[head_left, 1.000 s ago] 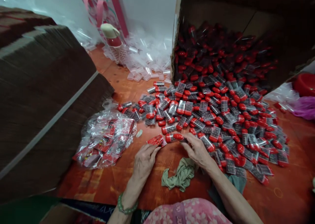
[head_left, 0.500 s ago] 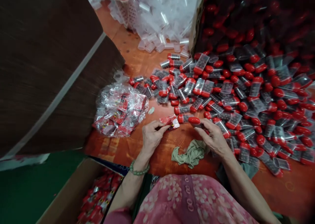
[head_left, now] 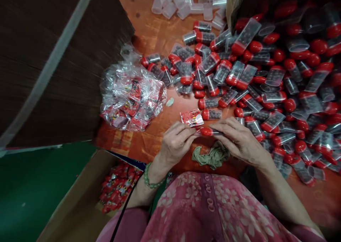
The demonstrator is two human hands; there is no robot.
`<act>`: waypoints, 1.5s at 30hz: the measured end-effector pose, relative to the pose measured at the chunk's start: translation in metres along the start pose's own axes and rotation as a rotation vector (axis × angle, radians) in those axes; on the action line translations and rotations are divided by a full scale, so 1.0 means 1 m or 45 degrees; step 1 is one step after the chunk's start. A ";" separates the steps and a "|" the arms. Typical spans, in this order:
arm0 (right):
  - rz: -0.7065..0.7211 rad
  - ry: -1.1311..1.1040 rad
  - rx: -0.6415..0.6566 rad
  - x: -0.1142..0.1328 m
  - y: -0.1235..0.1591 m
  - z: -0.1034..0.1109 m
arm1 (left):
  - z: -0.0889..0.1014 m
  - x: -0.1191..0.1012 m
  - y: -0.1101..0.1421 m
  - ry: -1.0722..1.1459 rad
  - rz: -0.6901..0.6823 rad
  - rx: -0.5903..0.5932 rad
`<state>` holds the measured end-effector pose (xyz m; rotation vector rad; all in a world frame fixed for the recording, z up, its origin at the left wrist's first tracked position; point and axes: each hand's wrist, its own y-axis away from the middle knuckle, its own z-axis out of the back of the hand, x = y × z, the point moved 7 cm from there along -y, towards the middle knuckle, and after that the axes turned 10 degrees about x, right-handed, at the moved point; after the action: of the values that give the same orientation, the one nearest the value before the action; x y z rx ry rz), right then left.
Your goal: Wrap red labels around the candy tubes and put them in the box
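Observation:
My right hand (head_left: pixel 236 139) is closed round a small clear container with a red rounded cap (head_left: pixel 206 131), the cap pointing left. Against that cap, my left hand (head_left: pixel 177 142) has its thumb and fingers pinched together; what they grip is too small to make out. Just beyond the left fingertips is a flat red printed packet (head_left: pixel 191 117), and I cannot tell whether they touch it. Another red-capped container (head_left: pixel 211 114) lies beside the packet. A crumpled green cloth (head_left: pixel 210 156) rests on the table below my hands.
A heap of red-capped containers (head_left: pixel 274 75) spreads across the right side. To the left lie a clear plastic bag of red packets (head_left: pixel 133 96) and a tall brown stack (head_left: pixel 61 57). Clear empty tubes (head_left: pixel 186 0) lie at the back. Below the table edge, an open carton (head_left: pixel 77 196) holds red packets.
The view has tilted down. My left hand has left the red packet and come across to the cap. My right hand now holds a red-capped container in front of me, close to the left.

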<state>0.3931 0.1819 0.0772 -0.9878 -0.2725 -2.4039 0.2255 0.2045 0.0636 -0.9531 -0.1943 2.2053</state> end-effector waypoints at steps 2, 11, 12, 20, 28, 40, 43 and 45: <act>-0.031 0.110 0.050 -0.001 0.000 0.000 | -0.001 0.001 0.000 0.038 0.026 0.016; -0.103 0.243 0.290 -0.003 0.000 -0.005 | -0.009 0.004 0.006 0.111 0.072 0.107; -0.119 0.232 0.263 -0.004 0.001 -0.001 | -0.010 0.005 0.007 0.142 0.085 0.118; -0.054 0.038 0.315 -0.001 -0.002 0.001 | -0.016 0.014 0.015 0.364 0.162 0.113; -0.119 0.203 0.570 -0.005 -0.004 -0.018 | -0.017 0.013 0.021 0.348 0.160 0.184; -0.152 0.075 0.807 0.000 -0.011 -0.032 | -0.033 0.008 0.035 0.411 0.126 0.410; -0.100 0.024 0.745 0.004 -0.015 -0.031 | -0.034 0.007 0.034 0.444 0.173 0.493; -0.077 -0.002 0.687 0.007 -0.014 -0.034 | -0.033 0.006 0.033 0.494 0.245 0.534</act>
<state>0.3613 0.1790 0.0580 -0.7344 -0.9049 -2.1951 0.2271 0.1799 0.0237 -1.1631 0.5386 2.0576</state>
